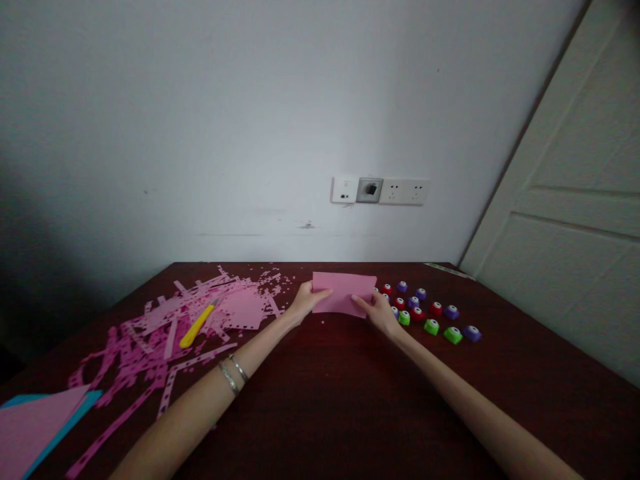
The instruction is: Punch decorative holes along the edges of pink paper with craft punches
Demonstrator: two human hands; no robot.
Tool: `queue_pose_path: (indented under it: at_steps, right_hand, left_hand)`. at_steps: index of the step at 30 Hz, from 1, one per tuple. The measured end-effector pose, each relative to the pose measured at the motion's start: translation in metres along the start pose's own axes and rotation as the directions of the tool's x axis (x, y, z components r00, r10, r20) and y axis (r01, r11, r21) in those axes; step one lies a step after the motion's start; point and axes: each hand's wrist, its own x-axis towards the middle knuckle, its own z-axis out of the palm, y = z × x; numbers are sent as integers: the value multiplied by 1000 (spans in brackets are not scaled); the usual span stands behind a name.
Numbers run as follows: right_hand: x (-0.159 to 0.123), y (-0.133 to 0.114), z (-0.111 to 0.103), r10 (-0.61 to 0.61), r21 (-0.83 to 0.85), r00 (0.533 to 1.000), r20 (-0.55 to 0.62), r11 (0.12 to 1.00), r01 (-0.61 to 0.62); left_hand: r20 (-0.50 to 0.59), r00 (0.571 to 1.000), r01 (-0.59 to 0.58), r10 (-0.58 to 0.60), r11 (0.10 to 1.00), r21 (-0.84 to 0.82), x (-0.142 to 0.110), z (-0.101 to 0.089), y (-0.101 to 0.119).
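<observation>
A small pink sheet of paper (pixel 344 288) is held up above the dark red-brown table between both hands. My left hand (pixel 306 300) pinches its left edge, thumb lying across the near face. At the right edge my right hand (pixel 381 312) grips the sheet in the same way, its thumb on the front. The fingers behind the paper are hidden. Just right of my right hand stand several small craft punches (pixel 417 313) in red, purple and green, some partly behind the hand.
Punched pink paper strips and scraps (pixel 150 340) cover the table's left side, with a yellow utility knife (pixel 199 325) on top. Pink and blue sheets (pixel 40 427) lie at the near left corner. A wall with sockets (pixel 404 191) rises behind; a white door (pixel 575 220) stands right.
</observation>
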Motion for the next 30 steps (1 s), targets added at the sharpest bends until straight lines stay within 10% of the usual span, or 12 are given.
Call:
queue_pose_path:
  at_steps: [12,17,19,23,30]
  right_hand:
    - [-3,-3,5,-37,59,994,-105,997,43]
    - [2,-11,-19,9,-3,980,-198,1000,-9]
    - [0,-14,-31,49,24,976,-213,999,-44]
    - [-17,-14,-50,129,-2,979,-157,991,-131]
    - [-53,-7,-63,300,23,942,-149,954,-300]
  left_hand:
    - [-43,995,-81,84,994,66,-4,16,7]
    - [-76,930,-285,359,837,466,-32,14,20]
    - [147,900,-405,409,665,628,-60,14,24]
    - [632,771,-595,74,439,673,-112,9,24]
    - [726,667,-610,-165,438,660,-107,-13,19]
